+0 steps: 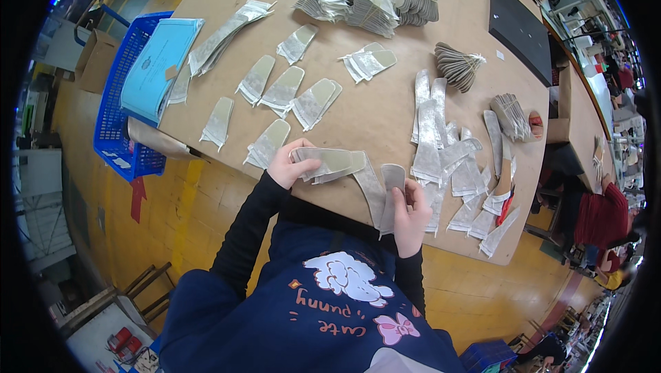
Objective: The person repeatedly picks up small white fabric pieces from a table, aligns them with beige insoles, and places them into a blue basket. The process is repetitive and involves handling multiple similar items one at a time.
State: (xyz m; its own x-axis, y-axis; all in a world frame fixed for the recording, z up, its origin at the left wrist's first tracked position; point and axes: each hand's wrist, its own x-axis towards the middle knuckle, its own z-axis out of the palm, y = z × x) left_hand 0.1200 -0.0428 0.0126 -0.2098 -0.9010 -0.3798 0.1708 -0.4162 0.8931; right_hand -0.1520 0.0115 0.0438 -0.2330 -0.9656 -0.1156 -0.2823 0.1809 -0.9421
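My left hand [296, 163] is closed on a couple of overlapping rounded fabric pieces [334, 161], pale grey-green with whitish edges. My right hand [410, 213] grips an upright grey fabric strip [392, 183] between thumb and fingers. Between the hands, a curved silvery strip [370, 188] lies near the table edge, its upper end by the left-hand pieces. Several more rounded pieces [284, 88] are spread over the table beyond my left hand. To the right of my right hand lies a loose heap of curved silvery strips [428, 132].
Tied grey bundles [372, 9] stand at the far side of the brown-covered table [330, 49]. A fanned bundle [460, 64] and a black board [520, 28] are at right. On the left, a blue basket [110, 121] holds blue folders [155, 63] beside a strip stack [231, 34].
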